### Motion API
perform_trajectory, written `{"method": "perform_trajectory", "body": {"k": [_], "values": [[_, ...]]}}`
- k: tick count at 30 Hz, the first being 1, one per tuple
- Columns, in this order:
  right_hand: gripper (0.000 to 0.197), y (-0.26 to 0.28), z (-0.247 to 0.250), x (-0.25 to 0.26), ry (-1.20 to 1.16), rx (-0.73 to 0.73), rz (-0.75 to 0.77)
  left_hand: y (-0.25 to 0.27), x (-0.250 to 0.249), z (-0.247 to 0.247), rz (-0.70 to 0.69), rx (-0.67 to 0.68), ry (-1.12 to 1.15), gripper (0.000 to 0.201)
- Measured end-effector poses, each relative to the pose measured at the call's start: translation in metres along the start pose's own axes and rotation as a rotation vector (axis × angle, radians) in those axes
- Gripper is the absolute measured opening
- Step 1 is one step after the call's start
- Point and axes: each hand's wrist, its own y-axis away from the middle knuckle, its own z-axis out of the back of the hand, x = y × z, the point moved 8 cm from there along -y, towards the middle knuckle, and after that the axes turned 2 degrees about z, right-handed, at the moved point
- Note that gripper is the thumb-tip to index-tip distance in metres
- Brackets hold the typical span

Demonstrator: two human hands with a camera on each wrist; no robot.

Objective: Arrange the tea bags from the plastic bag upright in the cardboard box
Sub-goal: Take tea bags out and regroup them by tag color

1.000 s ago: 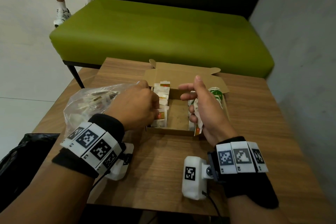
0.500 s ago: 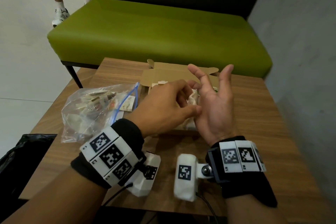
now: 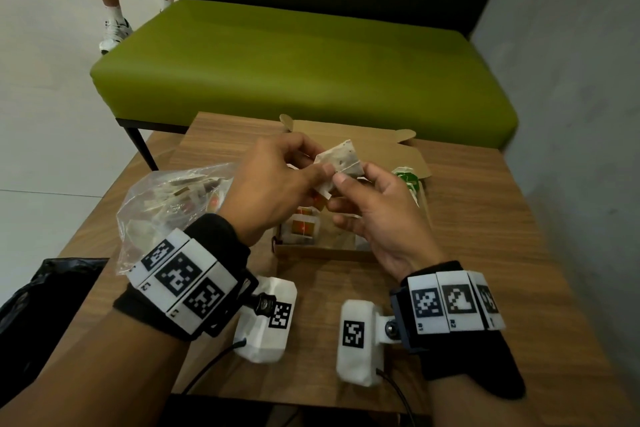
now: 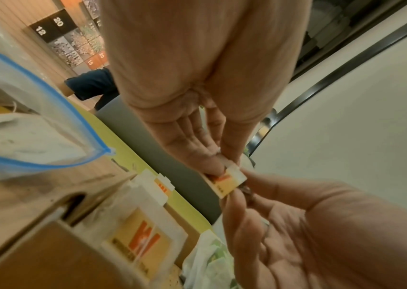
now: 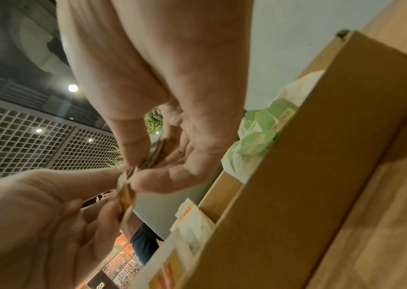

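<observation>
Change: 1 s back my hands were down at the cardboard box (image 3: 346, 250), left at the orange-tag row, right at the green side. Half a sec ago they met over it. Now both are lifted above the box w/ one tea bag (image 3: 341, 158) between them.
Left hand (image 3: 273, 191): thumb + forefinger pinching the tea bag's lower edge, by its orange tag (image 4: 227, 182).
Right hand (image 3: 377, 215): thumb tip pressing the bag near the same corner, finger behind; other fingers loosely curled, holding nothing else I can see.
Tea bag: in air, tilted, clear of the box, not seated yet.
Box: open on the tabletop (image 3: 485, 218), orange-tagged bags (image 3: 303, 225) standing along the left side, green-tagged bags (image 3: 408, 180) at right, bare gap in the middle.
Plastic bag (image 3: 166, 204): lies left of the box, mouth open, more bags inside.
Meaning: looks like I'm sorting out tag/string before placing, my guess. Next step prob. lowering it upright into a row.
Progress: partway; bag supply not empty.
Risk: thin paper, string could snag on neighbours.
</observation>
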Motion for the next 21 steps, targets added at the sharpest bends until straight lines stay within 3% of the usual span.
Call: {"method": "perform_trajectory", "body": {"k": [5, 8, 10, 16, 21], "values": [[0.021, 0.000, 0.004, 0.008, 0.090, -0.030, 0.090, 0.001, -0.007, 0.002, -0.029, 0.075, -0.111, 0.006], [0.010, -0.002, 0.006, 0.011, 0.116, -0.052, 0.135, 0.000, -0.007, 0.002, -0.029, 0.088, -0.150, 0.008], [0.012, -0.002, 0.006, 0.009, 0.077, -0.052, 0.125, -0.001, -0.005, 0.004, -0.031, 0.067, -0.161, 0.006], [0.018, 0.000, -0.002, 0.010, 0.138, 0.036, 0.123, -0.002, -0.004, 0.011, 0.015, -0.010, -0.061, 0.008], [0.011, 0.001, 0.003, 0.011, 0.026, -0.034, 0.124, -0.001, -0.006, 0.014, 0.067, -0.016, 0.128, 0.024]]}}
